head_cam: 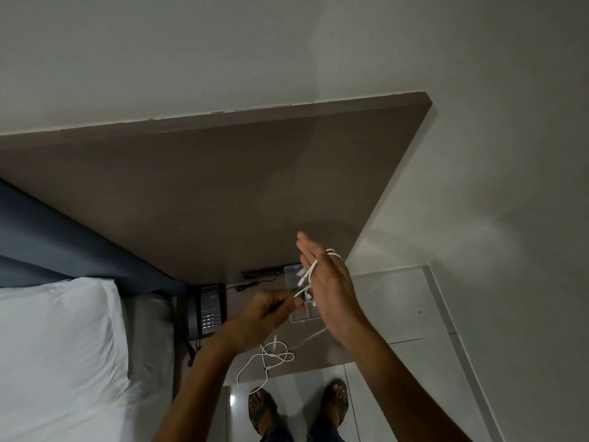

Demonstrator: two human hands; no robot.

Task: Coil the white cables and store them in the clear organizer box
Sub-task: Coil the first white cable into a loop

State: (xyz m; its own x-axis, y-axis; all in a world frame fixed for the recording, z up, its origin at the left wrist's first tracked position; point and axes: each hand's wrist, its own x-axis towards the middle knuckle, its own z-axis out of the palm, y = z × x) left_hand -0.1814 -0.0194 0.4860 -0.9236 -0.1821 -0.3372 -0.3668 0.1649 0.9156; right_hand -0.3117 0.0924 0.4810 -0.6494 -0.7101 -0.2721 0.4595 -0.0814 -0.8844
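Observation:
My right hand point(328, 282) is held flat with straight fingers, and a white cable point(310, 270) is looped around it. My left hand point(267, 311) pinches the free end of that cable just left of the right palm. The clear organizer box point(294, 272) sits on the brown bedside table behind my hands, mostly hidden by them; white pieces show inside. A second white cable point(271, 355) lies in loose tangles on the table's near edge, one loop hanging over it.
A dark telephone point(208, 311) stands at the table's left, beside the bed with a white pillow point(60, 346). A dark socket panel point(259, 273) is on the wall panel behind the box. My sandalled feet point(264, 406) stand on the shiny floor.

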